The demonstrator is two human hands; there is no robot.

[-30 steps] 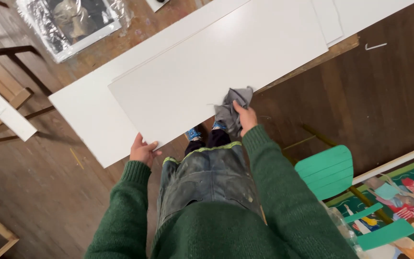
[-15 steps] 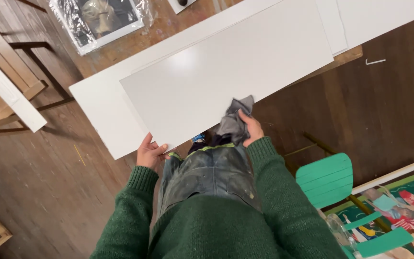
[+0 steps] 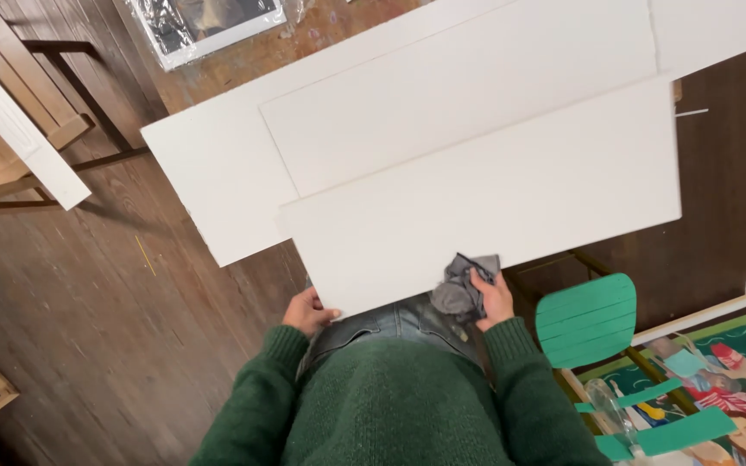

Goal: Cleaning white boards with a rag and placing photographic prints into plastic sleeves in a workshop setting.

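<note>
The top white board (image 3: 485, 216) lies flat with its long axis running left to right, its near edge just ahead of the person's torso. The left hand (image 3: 308, 311) grips its near left corner; the right hand (image 3: 489, 298) pinches a grey cloth (image 3: 464, 280) against the near edge. Beneath lie wider white panels (image 3: 209, 181) on a desk (image 3: 252, 56); a green chair (image 3: 584, 315) stands right.

left grip (image 3: 308, 311) clamped; right grip (image 3: 494, 299) clenched
</note>
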